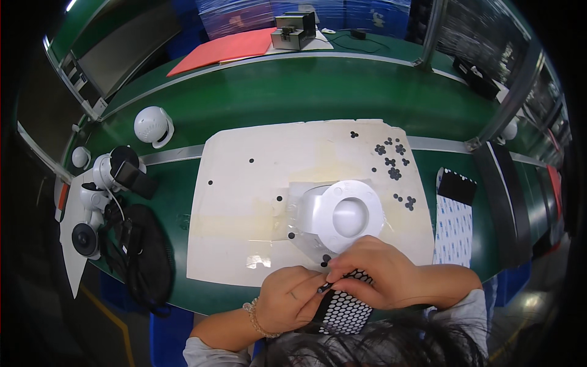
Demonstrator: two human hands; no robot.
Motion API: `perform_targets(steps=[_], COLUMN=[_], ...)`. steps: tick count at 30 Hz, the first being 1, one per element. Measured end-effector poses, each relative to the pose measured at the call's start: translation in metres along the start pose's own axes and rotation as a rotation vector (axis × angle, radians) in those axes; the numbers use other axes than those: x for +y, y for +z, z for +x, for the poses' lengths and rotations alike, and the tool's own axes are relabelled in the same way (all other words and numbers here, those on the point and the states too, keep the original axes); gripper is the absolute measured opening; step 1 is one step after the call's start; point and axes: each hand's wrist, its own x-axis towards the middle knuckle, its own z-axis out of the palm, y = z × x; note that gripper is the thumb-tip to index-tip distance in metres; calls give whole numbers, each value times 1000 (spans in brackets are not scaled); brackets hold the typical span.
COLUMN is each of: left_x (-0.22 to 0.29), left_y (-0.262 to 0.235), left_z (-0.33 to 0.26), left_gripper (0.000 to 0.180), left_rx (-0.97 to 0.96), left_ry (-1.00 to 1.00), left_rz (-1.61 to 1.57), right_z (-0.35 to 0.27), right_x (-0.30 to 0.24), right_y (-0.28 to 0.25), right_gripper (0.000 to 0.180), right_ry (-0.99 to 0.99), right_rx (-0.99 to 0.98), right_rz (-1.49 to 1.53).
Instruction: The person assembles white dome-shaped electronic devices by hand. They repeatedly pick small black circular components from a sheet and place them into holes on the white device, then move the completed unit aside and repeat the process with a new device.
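Observation:
Close in front of me, both hands are closed on a black sheet point(347, 312) patterned with rows of white round spots. My left hand point(287, 300) pinches its left edge. With thumb and fingers, my right hand point(379, 275) grips the top edge, part of which is folded over. Whether a small piece sits between the fingertips is hidden. Just beyond the right hand, a white plastic housing point(318, 211) with a ring-shaped base point(373, 227) lies on a clear plastic bag. Some small black round pads point(326, 259) are beside the fingertips.
A pale board point(232, 220) covers the green table's middle. Several black pads point(394, 174) cluster at its right. A backing strip point(453, 229) lies farther right. White cameras point(96, 196), a black pouch point(147, 263) and a white round device point(153, 126) stand left; metal boxes point(292, 33) sit far back.

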Motion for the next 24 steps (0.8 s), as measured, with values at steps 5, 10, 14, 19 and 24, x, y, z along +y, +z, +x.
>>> perform_targets(steps=[5, 10, 14, 19, 24], left_x=[-4, 2, 1, -2, -7], left_y=[3, 1, 3, 5, 5], left_z=[-5, 1, -1, -3, -11], left_gripper=[31, 31, 28, 25, 26], left_rx=[-33, -25, -32, -26, -85], left_ry=[22, 30, 44, 35, -26], left_rz=[32, 59, 58, 72, -11], right_z=[2, -3, -6, -5, -5], right_x=[-5, -4, -1, 2, 10], right_y=[-5, -3, -3, -4, -10], right_gripper=[46, 44, 43, 42, 42], right_ry=[-4, -59, 41, -111, -288], right_rx=[-119, -77, -89, -109, -235], right_rz=[-89, -84, 48, -98, -127])
